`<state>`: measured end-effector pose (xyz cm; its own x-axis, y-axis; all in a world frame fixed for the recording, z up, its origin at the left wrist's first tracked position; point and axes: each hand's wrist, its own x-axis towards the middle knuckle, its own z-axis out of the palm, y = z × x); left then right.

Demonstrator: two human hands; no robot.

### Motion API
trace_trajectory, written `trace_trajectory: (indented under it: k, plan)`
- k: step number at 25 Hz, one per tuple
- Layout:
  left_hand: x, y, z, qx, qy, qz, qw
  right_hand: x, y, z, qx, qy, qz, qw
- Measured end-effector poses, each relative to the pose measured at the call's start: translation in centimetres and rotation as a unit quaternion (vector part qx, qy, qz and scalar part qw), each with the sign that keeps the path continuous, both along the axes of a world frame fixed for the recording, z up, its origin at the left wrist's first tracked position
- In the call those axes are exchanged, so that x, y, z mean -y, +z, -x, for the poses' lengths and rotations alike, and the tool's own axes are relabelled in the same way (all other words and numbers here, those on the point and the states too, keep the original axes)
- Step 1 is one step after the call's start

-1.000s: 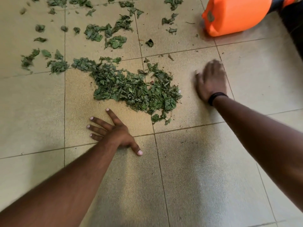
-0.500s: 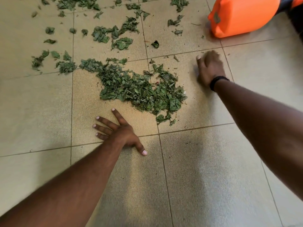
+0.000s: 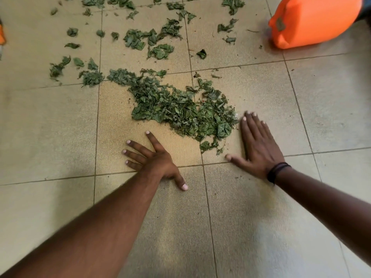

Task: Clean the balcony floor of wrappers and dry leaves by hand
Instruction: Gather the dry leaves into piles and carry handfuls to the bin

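A heap of green dry leaves (image 3: 180,111) lies on the beige tiled floor (image 3: 261,227) in the middle of the view. Smaller loose leaves (image 3: 158,41) are scattered beyond it toward the top. My left hand (image 3: 152,159) rests flat on the tile just below the heap, fingers spread, touching no leaves. My right hand (image 3: 259,145) lies flat on the floor at the heap's right edge, fingers straight and together, its fingertips beside the outermost leaves. A black band circles the right wrist.
An orange plastic container (image 3: 313,21) stands at the top right, beyond the heap. A sliver of something orange (image 3: 1,37) shows at the left edge. Bare tiles stretch below and to the right of my hands.
My right hand has come back from near the orange container, down and toward me, and now lies flat against the heap's right edge. The left hand has stayed in place.
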<state>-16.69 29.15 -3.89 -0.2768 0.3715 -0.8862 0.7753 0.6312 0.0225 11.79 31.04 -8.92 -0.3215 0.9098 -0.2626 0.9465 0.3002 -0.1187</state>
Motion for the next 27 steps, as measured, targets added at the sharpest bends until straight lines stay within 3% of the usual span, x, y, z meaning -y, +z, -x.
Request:
trace_trajectory:
  k: [3, 8, 13, 18, 22, 27]
  plan:
    - [0.0, 0.1, 0.0, 0.005, 0.004, -0.001, 1.000, 0.7, -0.2, 3.1, 0.043, 0.044, 0.033, 0.998]
    - [0.1, 0.5, -0.2, 0.000, -0.002, -0.001, 1.000, -3.6, -0.7, 8.3, 0.018, 0.010, 0.004, 1.000]
    - [0.1, 0.4, -0.2, -0.003, -0.004, -0.006, 1.000, -3.1, 0.1, 6.5, -0.082, -0.029, -0.043, 0.995]
    - [0.2, 0.2, 0.0, 0.004, -0.003, -0.013, 1.000, 4.1, -0.7, 4.7, -0.125, 0.127, -0.032, 0.984]
    - [0.2, 0.2, 0.0, -0.001, 0.001, -0.014, 1.000, 6.0, -1.9, 4.8, -0.174, 0.302, -0.008, 0.937]
    - [0.2, 0.3, -0.3, -0.005, 0.005, -0.014, 1.000, 0.8, -1.6, 4.5, -0.138, 0.253, -0.021, 0.957]
